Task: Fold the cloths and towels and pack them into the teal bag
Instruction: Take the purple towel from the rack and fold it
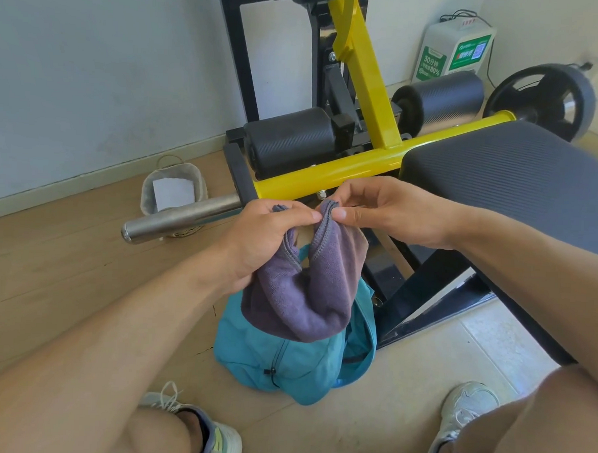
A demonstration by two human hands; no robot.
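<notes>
Both hands hold a purple towel (301, 291) up over the teal bag (285, 359), which sits slumped on the floor between the person's two shoes. The left hand (266, 238) grips the towel's left upper edge, fingers curled round the gathered cloth with the thumb laid along the top. The right hand (377, 209) pinches the stitched hem at the adjoining corner between thumb and forefinger, the other fingers bent above it. The two hands stand almost touching, so the top edges meet and the towel hangs doubled in a loose pouch, its lower fold hanging in front of the bag's upper part. Whether the bag's mouth is open beneath the towel cannot be told, as the cloth covers it. A padded bench (519, 181) lies close on the right, its black frame running down beside the bag. A yellow crossbar (358, 167) and a steel sleeve (185, 218) pass just behind the hands. Open wooden floor (67, 250) extends to the left, with a small grey bin (174, 190) near the wall.
</notes>
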